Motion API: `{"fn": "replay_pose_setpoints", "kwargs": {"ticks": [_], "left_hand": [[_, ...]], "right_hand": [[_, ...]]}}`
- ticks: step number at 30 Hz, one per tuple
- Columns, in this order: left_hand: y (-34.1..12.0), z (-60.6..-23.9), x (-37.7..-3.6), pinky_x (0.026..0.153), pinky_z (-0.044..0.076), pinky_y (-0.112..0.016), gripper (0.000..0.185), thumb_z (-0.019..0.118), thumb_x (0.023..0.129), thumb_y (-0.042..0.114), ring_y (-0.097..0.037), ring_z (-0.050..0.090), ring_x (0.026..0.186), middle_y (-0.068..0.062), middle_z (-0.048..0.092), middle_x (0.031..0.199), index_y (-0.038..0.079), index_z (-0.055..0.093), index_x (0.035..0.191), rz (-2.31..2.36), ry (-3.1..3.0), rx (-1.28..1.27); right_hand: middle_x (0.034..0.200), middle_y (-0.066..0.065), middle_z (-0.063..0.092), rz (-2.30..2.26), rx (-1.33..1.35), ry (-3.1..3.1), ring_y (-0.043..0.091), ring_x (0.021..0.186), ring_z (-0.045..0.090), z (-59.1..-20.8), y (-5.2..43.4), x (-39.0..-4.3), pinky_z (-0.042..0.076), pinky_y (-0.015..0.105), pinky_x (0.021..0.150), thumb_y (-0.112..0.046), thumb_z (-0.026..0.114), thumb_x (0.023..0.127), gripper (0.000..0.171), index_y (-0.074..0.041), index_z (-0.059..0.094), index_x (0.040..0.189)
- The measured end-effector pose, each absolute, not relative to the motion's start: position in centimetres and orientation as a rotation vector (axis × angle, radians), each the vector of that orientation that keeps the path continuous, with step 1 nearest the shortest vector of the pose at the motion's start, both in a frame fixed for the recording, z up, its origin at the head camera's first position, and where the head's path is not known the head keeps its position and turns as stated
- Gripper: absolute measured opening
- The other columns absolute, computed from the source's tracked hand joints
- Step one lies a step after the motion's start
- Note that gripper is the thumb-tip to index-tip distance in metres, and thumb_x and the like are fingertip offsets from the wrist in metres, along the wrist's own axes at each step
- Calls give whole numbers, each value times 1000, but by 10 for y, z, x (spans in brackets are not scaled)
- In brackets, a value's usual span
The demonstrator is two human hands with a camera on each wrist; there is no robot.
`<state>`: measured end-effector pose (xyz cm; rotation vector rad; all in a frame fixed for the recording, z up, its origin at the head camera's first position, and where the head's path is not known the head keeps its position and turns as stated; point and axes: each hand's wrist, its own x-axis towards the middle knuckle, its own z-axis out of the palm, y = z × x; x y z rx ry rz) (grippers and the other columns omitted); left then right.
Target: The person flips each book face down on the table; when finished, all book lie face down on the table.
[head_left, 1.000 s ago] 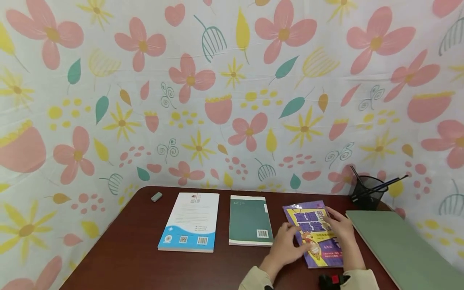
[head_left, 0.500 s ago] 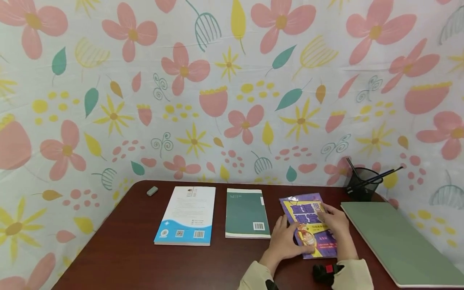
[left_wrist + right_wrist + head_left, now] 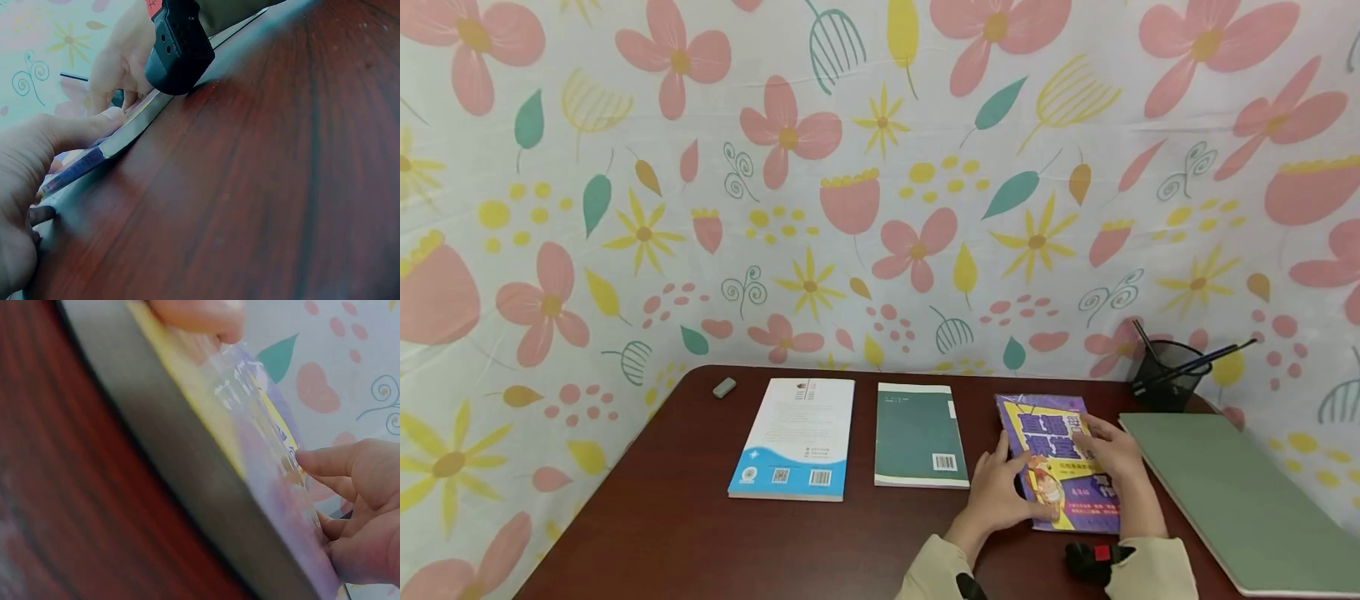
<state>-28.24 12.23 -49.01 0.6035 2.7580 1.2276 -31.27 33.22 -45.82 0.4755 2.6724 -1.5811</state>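
lettering point(image 3: 1041, 427) in chinese fronts the purple book point(image 3: 1067, 477) pinched by left grip point(image 3: 997, 492) and right grip point(image 3: 1116, 454).

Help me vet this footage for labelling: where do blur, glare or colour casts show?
Head view: fairly even light, the purple book clear, its smallest print unreadable; left wrist view: bluish cast over the patterned backdrop, tabletop soft; right wrist view: white glare streaks on the book's glossy cover, its near page edge blurred.
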Motion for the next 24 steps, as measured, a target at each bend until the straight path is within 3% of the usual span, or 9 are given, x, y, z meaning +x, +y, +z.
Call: {"fn": "replay_pose_setpoints", "kwargs": {"ticks": [7, 12, 19, 24], "left_hand": [[124, -486, -283, 105, 46, -36, 81, 87, 71, 36, -28, 40, 142, 3, 18, 164, 22, 51, 143, 1469, 2598, 614], [124, -485, -281, 106, 45, -32, 82, 88, 70, 29, -27, 36, 145, 2, 17, 165, 17, 52, 142, 1599, 2509, 632], [123, -481, -278, 106, 44, -28, 80, 87, 72, 22, -28, 30, 147, 1, 14, 165, 15, 51, 143, 1774, 2379, 657], [121, -475, -279, 97, 46, -17, 79, 85, 75, 15, -24, 34, 145, -4, 12, 166, 7, 48, 144, 1882, 2288, 743]], "right_hand": [[151, 35, 28, -1640, 475, 2647, 8, 86, 58, -461, 337, -315, 46, 17, 64, -34, 51, 99, 70, -6, 21, 155], [151, 34, 29, -1656, 521, 2663, 15, 94, 59, -463, 336, -315, 45, 17, 64, -36, 50, 99, 69, -8, 22, 155], [150, 31, 33, -1724, 514, 2610, -3, 77, 54, -463, 334, -315, 49, 18, 64, -37, 50, 99, 68, -10, 22, 156], [150, 29, 34, -1780, 541, 2563, -4, 76, 54, -460, 332, -316, 49, 19, 66, -40, 52, 98, 71, -12, 22, 156]]}}
